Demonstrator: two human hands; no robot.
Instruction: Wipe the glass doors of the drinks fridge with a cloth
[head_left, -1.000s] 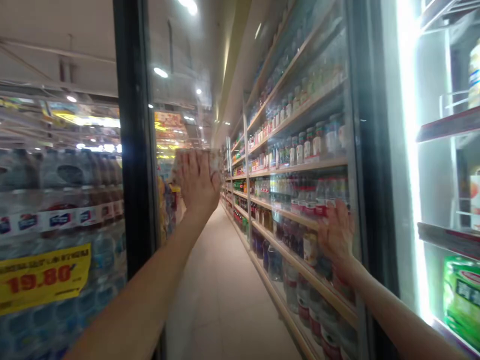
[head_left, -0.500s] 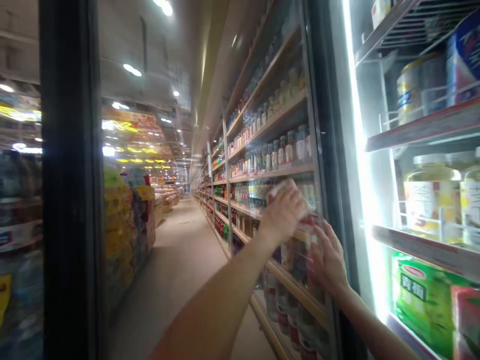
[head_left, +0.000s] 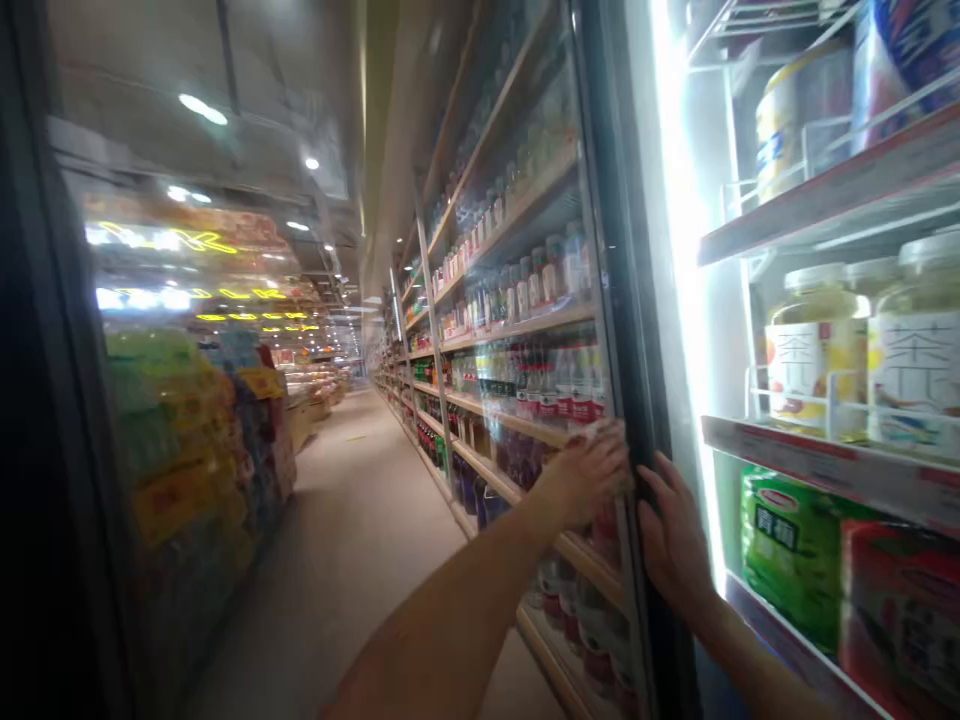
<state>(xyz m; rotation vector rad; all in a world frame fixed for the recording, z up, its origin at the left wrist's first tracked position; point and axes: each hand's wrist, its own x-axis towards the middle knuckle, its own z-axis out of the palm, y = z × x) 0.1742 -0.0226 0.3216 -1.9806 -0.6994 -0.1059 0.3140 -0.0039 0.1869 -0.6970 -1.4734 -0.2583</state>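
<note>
A glass cooler door point(head_left: 330, 560) with a dark frame point(head_left: 611, 240) stands in front of me, and the store aisle shows through it. My left hand point(head_left: 581, 480) reaches across and presses a white cloth point(head_left: 602, 430) against the glass near the right edge of the pane. The fingers are closed over the cloth, and only part of it shows. Just to the right, my right hand point(head_left: 675, 540) rests against the door frame with its fingers stretched out and slightly apart. It holds nothing.
On my right is the lit cooler interior with wire-fronted shelves point(head_left: 817, 440), bottled drinks point(head_left: 814, 350), a green carton point(head_left: 791, 555) and a red carton point(head_left: 907, 610). Beyond the glass are long bottle shelves point(head_left: 517, 325), stacked packs point(head_left: 187, 450) and the aisle floor point(head_left: 352, 480).
My left hand has moved down and right across the glass with the cloth. My right hand has shifted slightly, its fingers now at the frame. The view has turned a little right.
</note>
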